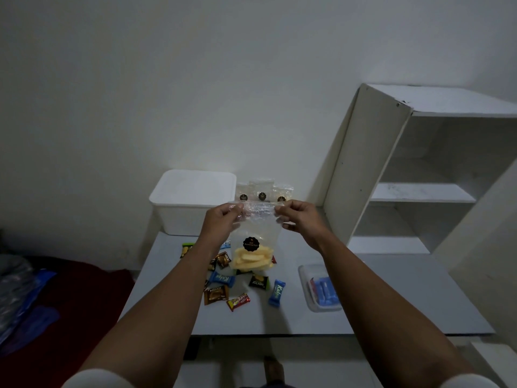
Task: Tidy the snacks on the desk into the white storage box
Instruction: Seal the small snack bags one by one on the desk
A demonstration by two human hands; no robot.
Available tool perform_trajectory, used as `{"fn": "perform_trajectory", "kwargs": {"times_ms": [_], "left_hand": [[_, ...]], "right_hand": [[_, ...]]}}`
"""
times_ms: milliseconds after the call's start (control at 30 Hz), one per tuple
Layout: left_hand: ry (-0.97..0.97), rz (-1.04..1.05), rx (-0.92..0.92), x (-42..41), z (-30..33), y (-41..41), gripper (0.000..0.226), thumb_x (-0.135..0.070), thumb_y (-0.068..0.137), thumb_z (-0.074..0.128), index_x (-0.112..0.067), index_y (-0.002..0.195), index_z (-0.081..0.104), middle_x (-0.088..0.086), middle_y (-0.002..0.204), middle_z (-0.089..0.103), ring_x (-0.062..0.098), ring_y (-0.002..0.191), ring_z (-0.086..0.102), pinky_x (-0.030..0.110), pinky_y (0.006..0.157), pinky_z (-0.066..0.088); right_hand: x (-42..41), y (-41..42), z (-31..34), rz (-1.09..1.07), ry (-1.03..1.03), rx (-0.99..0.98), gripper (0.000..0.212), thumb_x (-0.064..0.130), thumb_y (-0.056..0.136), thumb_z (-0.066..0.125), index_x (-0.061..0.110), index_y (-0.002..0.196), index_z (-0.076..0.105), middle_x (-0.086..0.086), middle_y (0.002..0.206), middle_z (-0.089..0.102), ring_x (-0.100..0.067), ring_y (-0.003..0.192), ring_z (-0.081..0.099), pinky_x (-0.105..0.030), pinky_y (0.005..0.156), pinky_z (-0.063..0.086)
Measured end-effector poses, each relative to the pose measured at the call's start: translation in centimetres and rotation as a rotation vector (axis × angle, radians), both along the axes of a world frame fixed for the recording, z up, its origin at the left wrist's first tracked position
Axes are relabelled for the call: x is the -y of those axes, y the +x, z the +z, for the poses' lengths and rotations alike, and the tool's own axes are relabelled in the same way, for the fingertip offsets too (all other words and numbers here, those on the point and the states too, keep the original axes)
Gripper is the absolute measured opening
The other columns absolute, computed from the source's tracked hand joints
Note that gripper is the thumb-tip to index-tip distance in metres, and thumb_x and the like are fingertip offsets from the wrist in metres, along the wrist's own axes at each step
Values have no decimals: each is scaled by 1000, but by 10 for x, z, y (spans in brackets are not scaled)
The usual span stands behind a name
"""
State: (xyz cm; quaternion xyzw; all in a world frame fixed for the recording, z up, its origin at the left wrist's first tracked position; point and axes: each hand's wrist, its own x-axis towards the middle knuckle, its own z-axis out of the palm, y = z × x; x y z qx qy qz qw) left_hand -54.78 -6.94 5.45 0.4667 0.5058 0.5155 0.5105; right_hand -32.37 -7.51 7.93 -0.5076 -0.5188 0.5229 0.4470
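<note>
**A:** Status on the hands?

**B:** Both up in front of me, a little apart, each pinching one top corner of the clear zip bag [256, 233]. My left hand [221, 219] has the left corner, my right hand [300, 217] has the right one — fingers curled on the plastic seal strip.

**A:** Bag contents?

**B:** Pale yellow chips settled at the bottom, round black sticker on the front. It hangs upright, held in the air above the desk [363, 303].

**A:** Where's the white storage box [190, 203]?

**B:** At the back left of the desk, against the wall, lid on. Just right of it, three more clear bags [263, 191] with the same black stickers stand along the wall, behind the bag I hold.

**A:** Other snacks?

**B:** Scattered on the desk below the bag — two blue Kalpa packs [277, 292], dark Nextar packs [215, 294], a red-yellow bar [238, 301], a green-topped pack [187, 249] near the left edge.

**A:** Anything else?

**B:** Clear tray [307, 292] with blue packets to the right, partly hidden by my right forearm. White shelf unit [419, 169] at the back right.
</note>
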Motion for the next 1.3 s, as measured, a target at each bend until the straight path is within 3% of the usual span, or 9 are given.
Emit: {"fn": "perform_trajectory", "kwargs": {"times_ms": [100,267,467,800,900,967,1067,1167,1300], "left_hand": [[15,-17,-31,2,3,3,18,-25,99,63,-15,97,77,5,99,78,15,94,72,30,83,57],[23,-29,-79,2,2,1,22,-27,99,63,-12,99,79,6,101,79,21,101,71,36,89,57],[25,-86,-130,7,8,6,21,-23,100,62,-10,106,77,7,103,78,19,99,70,32,86,57],[39,-166,-236,10,14,15,21,-23,99,63,-10,106,77,11,102,78,20,99,72,35,88,57],[36,-155,-237,13,17,19,23,-24,102,58,-10,107,76,12,102,76,18,94,70,30,80,56],[14,-127,-202,14,18,23,27,-24,105,50,-11,111,72,12,106,74,21,96,69,29,79,56],[63,-103,-265,12,12,27,29,-26,108,44,-17,102,71,13,101,74,24,94,70,34,86,57],[93,-120,-360,10,8,29,37,-29,107,46,-5,94,71,20,99,72,31,94,70,43,91,57],[128,-164,-417,11,11,34,43,-34,105,49,3,98,69,23,104,67,37,94,69,48,89,56]], "right_hand": [[2,-5,1,31,30,56,24,19,93,72,-2,105,72,-8,94,76,-17,85,69,-35,83,53],[0,-3,4,47,69,106,9,10,94,69,1,91,70,-10,85,73,-19,78,69,-38,82,52],[1,-10,11,133,136,247,8,12,94,71,7,89,74,-6,85,75,-7,68,67,-20,67,50],[0,-11,13,204,139,320,11,10,93,71,-1,89,73,-6,80,73,-10,66,67,-30,71,50],[0,-9,14,198,128,298,12,6,92,70,6,80,72,-5,73,71,-10,61,64,-25,66,48],[0,-5,14,191,109,296,11,6,91,71,-1,82,71,4,68,72,-8,58,64,-20,61,48],[0,-3,13,186,96,304,22,8,92,73,-13,93,69,7,68,73,-8,59,65,-18,59,50],[1,-5,15,213,106,287,20,14,92,74,-5,92,72,-4,75,73,-11,63,66,-21,61,51],[3,-2,12,238,127,255,17,12,95,70,3,82,65,-4,64,61,-11,55,56,-23,57,46]]}}
